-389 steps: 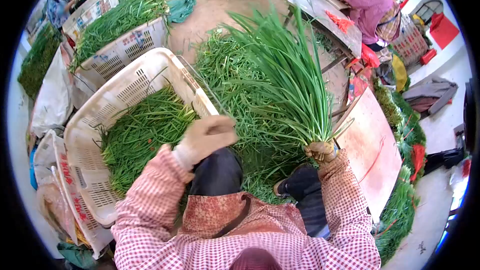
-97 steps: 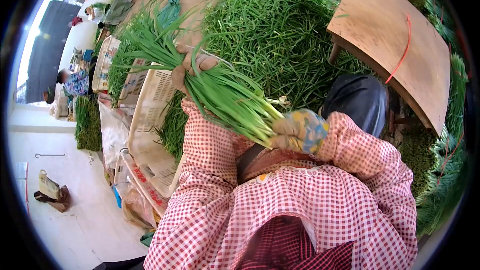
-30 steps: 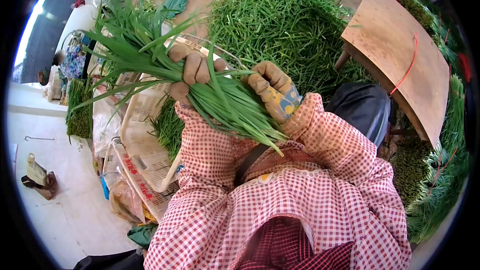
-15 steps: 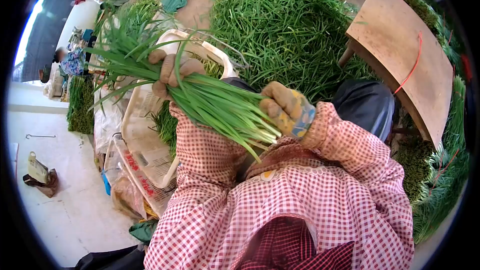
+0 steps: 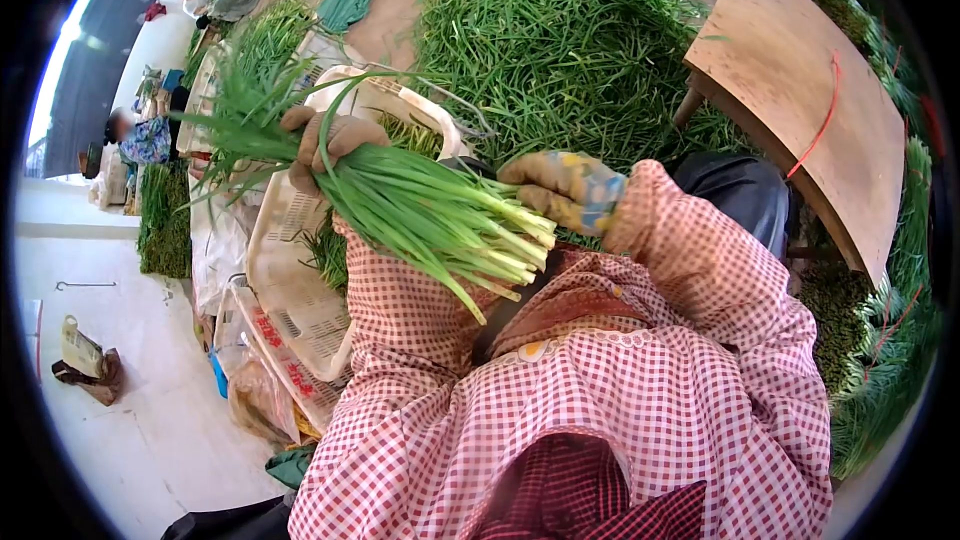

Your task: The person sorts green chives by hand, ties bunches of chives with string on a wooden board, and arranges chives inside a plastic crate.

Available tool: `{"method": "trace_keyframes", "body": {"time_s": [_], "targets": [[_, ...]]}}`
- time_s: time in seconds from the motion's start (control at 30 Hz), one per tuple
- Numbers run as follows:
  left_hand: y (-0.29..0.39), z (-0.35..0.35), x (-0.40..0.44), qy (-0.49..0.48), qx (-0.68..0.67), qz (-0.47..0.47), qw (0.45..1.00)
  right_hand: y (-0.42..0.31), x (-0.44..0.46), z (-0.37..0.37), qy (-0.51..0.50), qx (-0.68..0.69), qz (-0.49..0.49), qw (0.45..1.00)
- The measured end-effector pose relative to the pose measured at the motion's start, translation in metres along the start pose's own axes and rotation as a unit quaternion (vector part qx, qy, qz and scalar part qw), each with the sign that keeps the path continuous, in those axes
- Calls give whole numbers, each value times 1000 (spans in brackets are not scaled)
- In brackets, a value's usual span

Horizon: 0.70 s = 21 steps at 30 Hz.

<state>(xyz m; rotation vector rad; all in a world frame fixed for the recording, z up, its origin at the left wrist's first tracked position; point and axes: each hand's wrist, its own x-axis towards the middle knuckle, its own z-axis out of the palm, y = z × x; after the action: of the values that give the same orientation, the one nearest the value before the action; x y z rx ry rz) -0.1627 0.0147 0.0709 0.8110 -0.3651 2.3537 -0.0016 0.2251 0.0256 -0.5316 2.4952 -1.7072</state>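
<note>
My left hand (image 5: pixel 335 143), in a brown work glove, is wrapped round the middle of a bunch of garlic chives (image 5: pixel 420 205). The long green leaves fan out to the upper left, and the pale cut ends point down to the right. My right hand (image 5: pixel 562 185), in a brown glove with a blue and yellow patterned cuff, is at the upper edge of the pale stems. Its fingers are bent and pressed together; what they hold, if anything, is hidden. Below the bunch is my checked sleeve and lap.
A large heap of loose chives (image 5: pixel 560 50) lies ahead. At right stands a wooden board table (image 5: pixel 800 90) with a red string. Cream plastic crates (image 5: pixel 300 270) are at left, by a white floor (image 5: pixel 150 460). Another person (image 5: pixel 145 135) is at far left.
The bunch has turned so its pale ends show more and spread. My right hand has shifted up and left, its fingers straighter. My left hand keeps its hold, slightly further left.
</note>
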Motion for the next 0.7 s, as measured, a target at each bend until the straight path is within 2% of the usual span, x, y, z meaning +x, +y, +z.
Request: {"method": "trace_keyframes", "body": {"time_s": [0.03, 0.07, 0.13, 0.2, 0.23, 0.27, 0.3, 0.33, 0.37, 0.4, 0.43, 0.47, 0.53, 0.57, 0.6, 0.63, 0.67, 0.7], "targets": [[-3, -1, 6, -4, 15, -11, 1000, 1, 10, 7, -6, 9, 45, 999], [-9, -1, 3, -4, 17, -11, 1000, 2, 8, 6, -7, 9, 44, 999], [-24, 1, -6, 122, -74, -31, 989, 0, 3, 2, -24, -29, 129, 991], [-3, -13, -16, 193, 19, 13, 981, -9, -5, -3, -28, -31, 180, 983], [-19, -6, -16, 228, 21, -19, 973, -13, -9, -5, -31, -32, 205, 978], [-29, -3, -16, 261, 21, -51, 964, 13, -16, 5, 25, 72, 153, 985], [-26, -14, -19, 334, 215, 24, 917, 39, -24, 16, 68, 183, 90, 976], [-23, -22, -21, 333, 213, 25, 918, 34, -22, 18, 96, 281, 22, 954], [-18, -29, -23, 353, 305, 19, 884, 25, -40, 8, 72, 54, 68, 994], [-15, -33, -24, 371, 395, 13, 841, 2, -48, 3, 42, -177, 110, 977], [-20, -37, -24, 390, 382, 38, 837, 4, -55, 16, 124, -231, 86, 961], [-15, -43, -24, 391, 382, 40, 836, -5, -60, 13, 122, -231, 85, 962], [-4, -57, -28, 415, 413, 36, 810, -24, -72, -2, 54, -173, 132, 975], [-13, -42, -20, 473, 433, 87, 762, -17, -85, -4, 23, -195, 173, 965], [-7, -42, -17, 472, 432, 91, 763, -10, -96, -7, -8, -218, 213, 952], [6, -40, -13, 474, 433, 83, 762, -18, -98, -13, -52, -219, 300, 927], [14, -37, -9, 476, 435, 73, 761, -9, -102, -10, -52, -217, 301, 927], [18, -37, -6, 479, 439, 81, 756, 9, -107, -6, 43, -361, 245, 899]]}}
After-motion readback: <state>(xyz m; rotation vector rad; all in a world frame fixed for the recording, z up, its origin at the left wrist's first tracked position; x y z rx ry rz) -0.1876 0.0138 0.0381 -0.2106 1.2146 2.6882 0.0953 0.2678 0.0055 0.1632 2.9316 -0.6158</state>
